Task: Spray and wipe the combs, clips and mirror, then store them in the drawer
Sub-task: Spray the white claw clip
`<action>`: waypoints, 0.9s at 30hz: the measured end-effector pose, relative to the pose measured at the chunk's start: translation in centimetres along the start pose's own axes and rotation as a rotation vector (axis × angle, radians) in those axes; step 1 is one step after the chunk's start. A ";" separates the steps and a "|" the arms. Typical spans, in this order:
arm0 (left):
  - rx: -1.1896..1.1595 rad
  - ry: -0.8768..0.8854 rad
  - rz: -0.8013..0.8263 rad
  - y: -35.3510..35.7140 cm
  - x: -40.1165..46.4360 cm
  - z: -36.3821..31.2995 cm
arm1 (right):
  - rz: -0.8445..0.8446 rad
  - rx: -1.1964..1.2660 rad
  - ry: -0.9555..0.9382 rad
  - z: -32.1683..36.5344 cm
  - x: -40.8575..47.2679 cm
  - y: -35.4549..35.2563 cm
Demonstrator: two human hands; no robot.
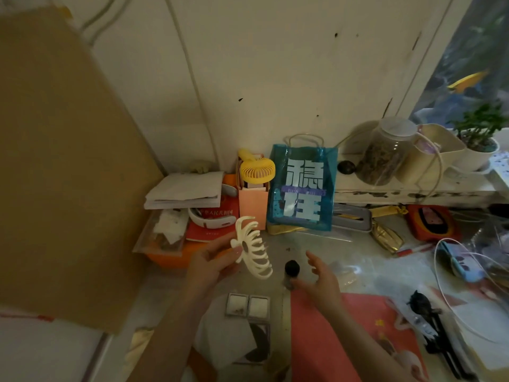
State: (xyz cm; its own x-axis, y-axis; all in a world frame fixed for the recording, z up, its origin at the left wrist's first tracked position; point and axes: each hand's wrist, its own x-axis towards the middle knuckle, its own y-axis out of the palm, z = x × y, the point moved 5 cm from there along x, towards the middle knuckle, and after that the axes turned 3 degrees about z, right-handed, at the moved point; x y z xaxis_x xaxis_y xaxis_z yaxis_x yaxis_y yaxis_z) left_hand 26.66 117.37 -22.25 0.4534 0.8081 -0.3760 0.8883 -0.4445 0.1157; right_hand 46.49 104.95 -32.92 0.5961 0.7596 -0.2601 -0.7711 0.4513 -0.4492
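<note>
A: Claw clip (252, 248), cream-coloured, sits up in the air at about ten o'clock from the middle of the desk (316, 244), pinched at its hinge by the left hand (212, 264).

B: How do the fingers stand?

A: The left fingertips (237, 250) and thumb close on the hinge end, so that hand is grasping the clip. The right hand (321, 277) holds nothing; its fingers are spread and loosely curved, released.

B: Which way does the clip run?

A: Its long axis goes from twelve o'clock down toward five o'clock, teeth fanning out to the right, toward the free hand. So the teeth lie at about nine o'clock from the right fingertips, near but apart.

B: And the spray?

A: A small bottle with a black cap (292, 268) stands on the desk between the two hands, just beside the right palm, at its nine o'clock. The right hand is much the nearer of the two. I judge it is the sprayer, though the body is hard to make out.

B: So the next move?

A: Probably the right hand takes the bottle while the left keeps the teeth turned toward it. A black clip (421, 304) lies well apart, at four o'clock.
</note>
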 end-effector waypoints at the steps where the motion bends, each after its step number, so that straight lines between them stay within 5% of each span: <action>1: 0.001 -0.006 0.002 -0.1 0.2 0.0 | 0.016 -0.019 0.011 -0.3 0.4 0.5; 7: -0.018 -0.060 0.016 -0.6 1.4 0.2 | 0.044 -0.078 0.023 -1.9 2.5 3.4; 13: -0.038 -0.043 0.028 -1.2 1.9 -0.5 | 0.029 0.150 -0.016 -0.9 2.6 3.2; 27: -0.119 0.219 0.092 0.9 1.8 -11.4 | 0.113 0.613 -0.370 19.1 1.0 -5.6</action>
State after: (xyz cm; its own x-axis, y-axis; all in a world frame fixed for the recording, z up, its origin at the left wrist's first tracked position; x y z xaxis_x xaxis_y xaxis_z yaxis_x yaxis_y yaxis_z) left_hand 29.08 122.83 -12.39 0.5261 0.8367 -0.1522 0.8392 -0.4818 0.2520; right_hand 47.17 112.15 -14.29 0.4739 0.8771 0.0785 -0.8752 0.4593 0.1517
